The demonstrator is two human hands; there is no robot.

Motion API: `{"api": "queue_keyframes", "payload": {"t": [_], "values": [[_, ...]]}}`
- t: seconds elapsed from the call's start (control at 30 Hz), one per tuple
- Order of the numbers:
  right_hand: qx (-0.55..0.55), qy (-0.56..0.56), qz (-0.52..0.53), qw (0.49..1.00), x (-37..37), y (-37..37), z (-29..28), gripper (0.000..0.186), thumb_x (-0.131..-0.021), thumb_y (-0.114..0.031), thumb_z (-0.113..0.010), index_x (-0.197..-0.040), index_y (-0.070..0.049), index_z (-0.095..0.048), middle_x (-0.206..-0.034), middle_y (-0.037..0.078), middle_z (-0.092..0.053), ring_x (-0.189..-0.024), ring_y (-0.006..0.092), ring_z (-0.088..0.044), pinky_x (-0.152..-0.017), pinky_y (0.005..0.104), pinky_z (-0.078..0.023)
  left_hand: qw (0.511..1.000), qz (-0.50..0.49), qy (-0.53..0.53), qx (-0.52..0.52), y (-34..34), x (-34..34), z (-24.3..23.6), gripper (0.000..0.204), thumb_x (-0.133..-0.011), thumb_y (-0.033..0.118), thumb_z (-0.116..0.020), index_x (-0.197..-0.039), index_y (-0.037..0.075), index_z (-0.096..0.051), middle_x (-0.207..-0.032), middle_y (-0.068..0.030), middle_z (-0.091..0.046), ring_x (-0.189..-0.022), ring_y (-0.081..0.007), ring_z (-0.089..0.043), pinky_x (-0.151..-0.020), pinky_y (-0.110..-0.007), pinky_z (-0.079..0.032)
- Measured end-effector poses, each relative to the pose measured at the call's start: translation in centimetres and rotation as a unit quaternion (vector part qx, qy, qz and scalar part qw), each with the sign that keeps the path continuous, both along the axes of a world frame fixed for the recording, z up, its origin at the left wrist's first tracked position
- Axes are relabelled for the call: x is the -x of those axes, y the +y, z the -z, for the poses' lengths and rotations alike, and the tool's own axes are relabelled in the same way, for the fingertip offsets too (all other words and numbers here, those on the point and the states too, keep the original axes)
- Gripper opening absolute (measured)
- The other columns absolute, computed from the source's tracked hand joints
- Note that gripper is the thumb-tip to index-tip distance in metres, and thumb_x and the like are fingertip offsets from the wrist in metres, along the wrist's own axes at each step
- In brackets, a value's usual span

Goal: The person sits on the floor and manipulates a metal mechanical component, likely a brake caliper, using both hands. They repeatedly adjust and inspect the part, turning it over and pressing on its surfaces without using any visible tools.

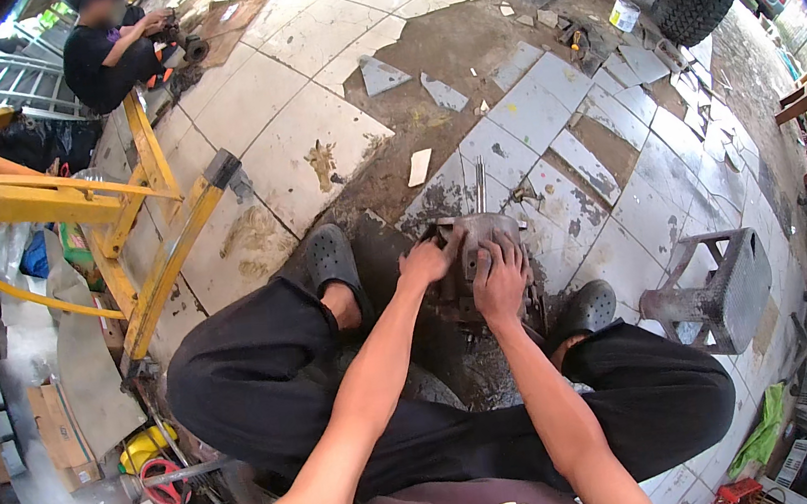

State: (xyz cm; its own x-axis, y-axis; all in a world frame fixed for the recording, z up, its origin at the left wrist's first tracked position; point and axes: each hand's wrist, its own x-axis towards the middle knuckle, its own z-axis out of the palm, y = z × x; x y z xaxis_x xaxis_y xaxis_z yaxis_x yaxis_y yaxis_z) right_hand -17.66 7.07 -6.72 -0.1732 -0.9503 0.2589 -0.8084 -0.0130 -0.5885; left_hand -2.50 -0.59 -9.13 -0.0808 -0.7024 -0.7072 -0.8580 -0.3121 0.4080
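Note:
A grimy metal gearbox casing (493, 225) stands on the floor between my feet, a thin bright shaft (481, 182) rising from its far side. My left hand (428, 260) grips the casing's left upper edge, its fingers partly hidden. From the right, my right hand (500, 278) holds the casing with its fingers bent over the top. The lower part of the casing sits in the shade of my arms. Small metal parts (529, 196) lie on the tiles just right of it.
A yellow steel frame (159, 272) stands at the left. To the right is a grey plastic stool (720, 289). Broken tiles (589, 118) lie ahead, near a white can (624, 15) and a vehicle's tyre (696, 5). Another person (103, 62) sits at the far left.

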Motion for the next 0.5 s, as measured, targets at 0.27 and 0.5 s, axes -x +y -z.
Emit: {"api": "queue_keyframes", "payload": {"t": [0.27,0.5], "values": [[0.014,-0.012,-0.013,1.0,-0.3,0.2,0.5,0.029,-0.103,-0.028,-0.051,-0.118,-0.008,-0.065,-0.139,0.013,-0.058,-0.136,0.0351,-0.046,-0.118,0.0509,-0.028,0.998,0.019,-0.052,0.035,1.3,-0.2,-1.1,0.106,-0.09,0.084,-0.021,-0.156,0.002,-0.033,-0.162,-0.0143,-0.034,-0.151,-0.035,-0.028,-0.122,-0.059,-0.019],[0.015,-0.017,-0.001,1.0,0.6,-0.2,0.7,0.028,-0.102,-0.027,-0.051,-0.116,-0.008,-0.067,-0.136,0.014,-0.059,-0.136,0.0352,-0.047,-0.117,0.0511,-0.029,0.992,0.028,-0.069,0.098,4.1,1.4,-1.2,0.095,-0.096,0.075,-0.028,-0.158,0.003,-0.027,-0.165,-0.0144,-0.027,-0.153,-0.0369,-0.024,-0.122,-0.055,-0.021]]}}
